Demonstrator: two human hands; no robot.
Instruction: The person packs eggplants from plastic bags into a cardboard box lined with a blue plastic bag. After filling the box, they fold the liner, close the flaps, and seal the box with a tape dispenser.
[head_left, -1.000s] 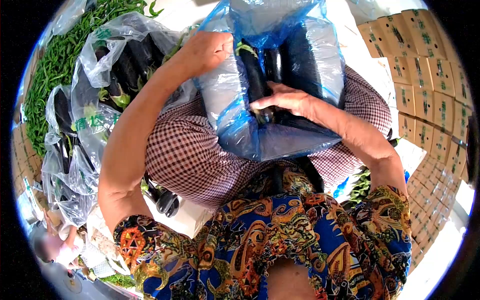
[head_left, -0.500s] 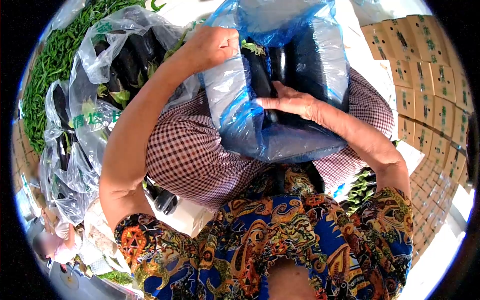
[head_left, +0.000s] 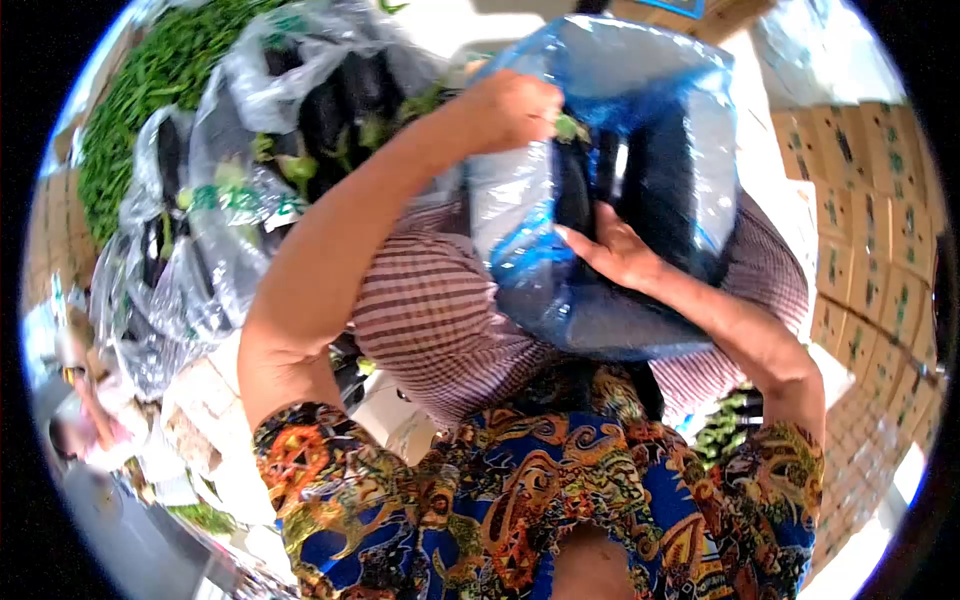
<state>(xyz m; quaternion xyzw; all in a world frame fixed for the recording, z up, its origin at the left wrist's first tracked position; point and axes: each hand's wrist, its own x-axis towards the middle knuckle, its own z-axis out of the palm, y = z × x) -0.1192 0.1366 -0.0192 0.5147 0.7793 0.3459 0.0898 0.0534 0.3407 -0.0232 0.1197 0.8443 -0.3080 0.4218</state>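
A foam box (head_left: 520, 185) with a blue plastic liner bag (head_left: 640, 70) over its walls sits on my lap. Dark purple eggplants (head_left: 572, 185) lie inside, one with its green cap by the left wall. My left hand (head_left: 515, 108) is closed at the top of that wall, apparently on the liner's edge; its fingertips are partly hidden. Inside the box, my right hand (head_left: 622, 255) lies over the eggplants' lower ends, thumb and fingers apart, the thumb near the left wall.
Clear bags (head_left: 235, 190) of eggplants stand at my left, beside a heap of green peppers (head_left: 150, 130). Stacked cardboard boxes (head_left: 865, 230) line the right side. Another person (head_left: 105, 410) is at the far lower left. More green produce (head_left: 725, 430) shows beside my right leg.
The whole view has shifted, so the box and both hands appear further right and slightly lower. My left hand stays closed at the wall; my right hand remains inside with its fingers apart.
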